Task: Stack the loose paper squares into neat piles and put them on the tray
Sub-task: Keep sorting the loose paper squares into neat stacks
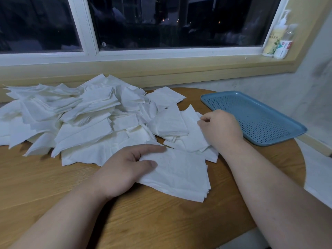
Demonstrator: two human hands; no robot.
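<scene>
A big loose heap of white paper squares (86,114) covers the left and middle of the wooden table. In front of it lies a small flat pile of squares (181,175). My left hand (124,168) rests on the left edge of that pile, index finger and thumb stretched flat over the paper. My right hand (220,128) lies with curled fingers on a loose paper square (194,137) at the heap's right end and pinches it. A blue perforated tray (260,121) sits right of that hand with nothing on it.
The round wooden table (161,218) stands against a window sill (161,67) below a dark window. A pump bottle (274,36) and a small box (283,49) stand on the sill at the far right. The table edge curves away at the right, close behind the tray.
</scene>
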